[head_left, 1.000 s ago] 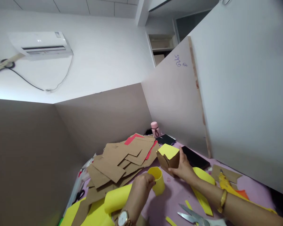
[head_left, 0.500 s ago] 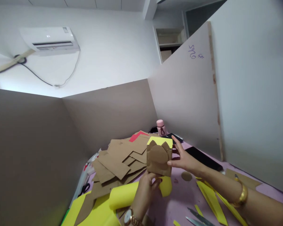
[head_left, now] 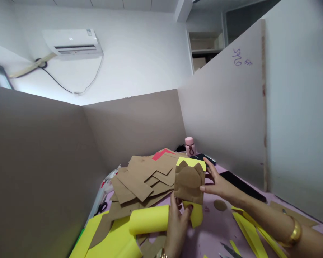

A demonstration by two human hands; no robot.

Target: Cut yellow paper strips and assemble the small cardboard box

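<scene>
Two bare hands of ours work above the pale purple surface (head_left: 214, 229). Our right hand (head_left: 218, 183), fingers spread, grips the right side of a brown cardboard box (head_left: 188, 191) with a yellow top and an eared round front piece. Our left fingers pinch a yellow paper tube (head_left: 197, 216) directly beneath it. Flat brown cardboard pieces (head_left: 137, 186) cover the surface's far left part; near its far right corner we see a pink bottle (head_left: 190, 146).

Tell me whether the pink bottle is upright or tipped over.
Upright: the bottle stands vertically, with its cap at the top.
</scene>
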